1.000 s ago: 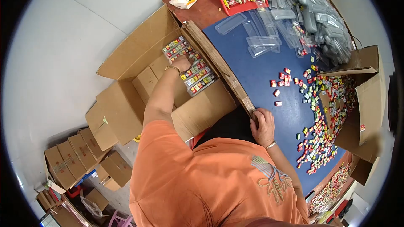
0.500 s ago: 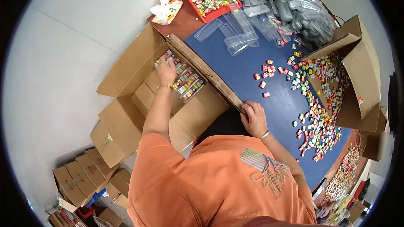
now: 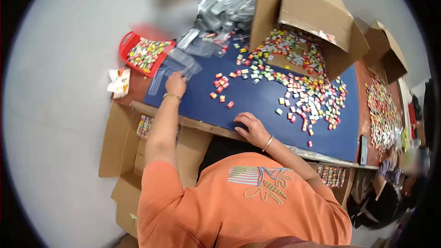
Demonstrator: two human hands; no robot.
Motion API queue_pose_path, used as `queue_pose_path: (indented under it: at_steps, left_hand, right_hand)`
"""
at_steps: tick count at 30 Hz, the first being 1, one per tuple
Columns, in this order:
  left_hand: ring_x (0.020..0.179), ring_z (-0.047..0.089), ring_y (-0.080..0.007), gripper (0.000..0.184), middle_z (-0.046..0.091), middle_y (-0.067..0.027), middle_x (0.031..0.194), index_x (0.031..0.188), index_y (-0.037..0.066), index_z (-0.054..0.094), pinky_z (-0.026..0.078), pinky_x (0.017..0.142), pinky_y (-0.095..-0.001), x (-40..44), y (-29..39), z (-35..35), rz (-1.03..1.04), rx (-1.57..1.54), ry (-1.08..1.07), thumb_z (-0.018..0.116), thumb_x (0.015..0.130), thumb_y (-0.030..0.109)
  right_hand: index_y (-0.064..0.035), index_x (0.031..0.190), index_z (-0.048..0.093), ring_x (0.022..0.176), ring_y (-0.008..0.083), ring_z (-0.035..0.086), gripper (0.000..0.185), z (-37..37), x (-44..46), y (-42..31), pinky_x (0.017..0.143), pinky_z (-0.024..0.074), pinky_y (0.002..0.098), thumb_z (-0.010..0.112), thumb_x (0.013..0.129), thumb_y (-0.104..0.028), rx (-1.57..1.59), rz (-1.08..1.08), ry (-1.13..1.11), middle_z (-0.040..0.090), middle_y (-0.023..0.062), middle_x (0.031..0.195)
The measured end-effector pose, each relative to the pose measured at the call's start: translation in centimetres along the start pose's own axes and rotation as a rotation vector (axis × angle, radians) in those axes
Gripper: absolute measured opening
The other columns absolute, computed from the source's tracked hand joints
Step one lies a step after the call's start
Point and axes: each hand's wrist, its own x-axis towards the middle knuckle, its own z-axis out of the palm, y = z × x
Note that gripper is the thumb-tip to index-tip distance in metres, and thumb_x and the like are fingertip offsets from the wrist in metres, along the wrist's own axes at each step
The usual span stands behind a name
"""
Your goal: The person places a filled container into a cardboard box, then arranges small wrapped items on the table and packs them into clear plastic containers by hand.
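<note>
My left hand [image 3: 176,84] reaches over the far left of the blue table mat [image 3: 197,103], its fingers bent onto a clear plastic tray [image 3: 187,66]. The fingertips are partly hidden. Another clear tray [image 3: 157,81] lies flat beside that wrist. My right hand [image 3: 251,128] rests at the table's front edge with fingers loosely bent and apart, holding nothing. A few small red packs [image 3: 221,82] lie on the mat between my hands. Many more small colored packs [image 3: 298,94] are scattered to the right.
A red scoop-shaped bin [image 3: 131,41] of small packs stands back left, near a tissue pack [image 3: 120,82]. Clear trays [image 3: 227,7] pile at the back. A tipped carton [image 3: 317,9] spills packs. Below the edge sits an open carton [image 3: 112,142]. Another person [image 3: 379,202] is at far right.
My left hand has left the rows of packs in the open carton and moved up onto the clear trays. The view has turned toward the right; my right hand stays at the table edge.
</note>
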Motion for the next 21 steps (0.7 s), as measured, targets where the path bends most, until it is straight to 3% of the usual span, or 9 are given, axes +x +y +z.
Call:
queue_pose_path:
  at_steps: [2, 5, 7, 9, 11, 15, 17, 19, 21]
  left_hand:
    - [0.095, 0.067, -0.0399, 0.023, 0.072, -0.0154, 0.100, 0.096, 0.007, 0.073, 0.053, 0.083, -0.0508, -0.5, 1.2, -1.5, -0.042, 0.040, -0.011, 0.060, 0.095, 0.026]
    - [0.095, 0.068, -0.0387, 0.022, 0.072, -0.0161, 0.103, 0.101, 0.005, 0.072, 0.054, 0.082, -0.0485, -1.5, 1.3, -2.0, 0.060, 0.083, 0.147, 0.056, 0.098, 0.020]
    - [0.096, 0.068, -0.0381, 0.021, 0.072, -0.0158, 0.104, 0.103, 0.004, 0.071, 0.054, 0.082, -0.0475, -2.3, 2.3, -1.2, 0.135, 0.072, 0.219, 0.055, 0.099, 0.018]
    - [0.096, 0.068, -0.0350, 0.017, 0.072, -0.0140, 0.105, 0.104, 0.004, 0.070, 0.055, 0.083, -0.0444, -4.1, 4.6, -0.5, 0.359, 0.014, 0.377, 0.057, 0.098, 0.013]
    - [0.098, 0.069, -0.0316, 0.015, 0.072, -0.0120, 0.107, 0.104, 0.004, 0.070, 0.055, 0.087, -0.0416, -7.1, 8.6, 0.5, 0.606, -0.031, 0.306, 0.058, 0.098, 0.011]
    - [0.110, 0.065, -0.0295, 0.014, 0.071, -0.0107, 0.115, 0.099, 0.003, 0.071, 0.052, 0.097, -0.0411, -13.7, 17.2, 1.6, 0.883, -0.280, 0.128, 0.070, 0.087, 0.009]
    - [0.113, 0.062, -0.0286, 0.015, 0.069, -0.0102, 0.118, 0.097, 0.003, 0.073, 0.049, 0.099, -0.0411, -16.1, 19.1, 2.5, 0.839, -0.244, -0.113, 0.073, 0.084, 0.010]
    - [0.115, 0.059, -0.0290, 0.020, 0.067, -0.0097, 0.121, 0.098, 0.005, 0.076, 0.046, 0.102, -0.0417, -17.5, 19.2, 3.5, 0.812, -0.260, -0.202, 0.077, 0.079, 0.013]
    - [0.115, 0.060, -0.0299, 0.025, 0.069, -0.0083, 0.119, 0.101, 0.008, 0.077, 0.047, 0.100, -0.0431, -18.3, 19.7, 2.9, 0.764, -0.334, -0.283, 0.080, 0.077, 0.015]
  right_hand:
    - [-0.0038, 0.118, 0.064, 0.102, 0.0312, 0.066, 0.031, -2.0, -1.4, 1.4, 0.090, 0.0544, 0.0379, 0.071, 0.088, -0.006, 0.028, 0.071, 0.104, 0.067, 0.0130, 0.111]
    - [-0.0070, 0.135, 0.058, 0.098, 0.0153, 0.068, 0.039, -5.5, -1.7, 3.8, 0.082, 0.0561, 0.0318, 0.066, 0.096, -0.006, 0.484, 0.345, 0.348, 0.071, 0.0080, 0.107]
    - [-0.0016, 0.144, 0.044, 0.082, 0.0123, 0.067, 0.050, -11.9, 1.9, 5.0, 0.071, 0.0540, 0.0248, 0.060, 0.097, -0.007, 0.656, 0.355, 0.619, 0.074, 0.0095, 0.095]
    - [-0.0012, 0.153, 0.033, 0.085, 0.0163, 0.071, 0.056, -19.0, 6.3, 6.0, 0.068, 0.0547, 0.0265, 0.053, 0.101, -0.009, 0.773, 0.338, 0.873, 0.073, 0.0134, 0.101]
    - [-0.0017, 0.153, 0.033, 0.085, 0.0161, 0.071, 0.058, -23.6, 9.7, 9.8, 0.071, 0.0556, 0.0264, 0.055, 0.100, -0.008, 0.918, 0.468, 0.895, 0.072, 0.0145, 0.103]
    - [-0.0007, 0.133, 0.056, 0.090, 0.0152, 0.069, 0.037, -21.0, 9.2, 10.9, 0.077, 0.0557, 0.0283, 0.061, 0.098, -0.012, 0.569, 0.375, 0.635, 0.071, 0.0087, 0.108]
    - [-0.0014, 0.116, 0.068, 0.087, 0.0144, 0.068, 0.025, -16.1, 5.4, 11.7, 0.075, 0.0546, 0.0292, 0.068, 0.095, -0.016, 0.393, 0.300, 0.422, 0.072, 0.0069, 0.108]
    - [-0.0092, 0.115, 0.070, 0.093, 0.0286, 0.067, 0.029, -12.5, 0.1, 10.2, 0.084, 0.0537, 0.0374, 0.075, 0.087, -0.016, -0.154, 0.187, 0.321, 0.070, 0.0127, 0.104]
    - [-0.0128, 0.116, 0.071, 0.111, 0.0323, 0.058, 0.040, -10.1, -4.7, 8.7, 0.096, 0.0489, 0.0407, 0.081, 0.078, -0.014, -0.317, 0.202, 0.309, 0.065, 0.0102, 0.120]
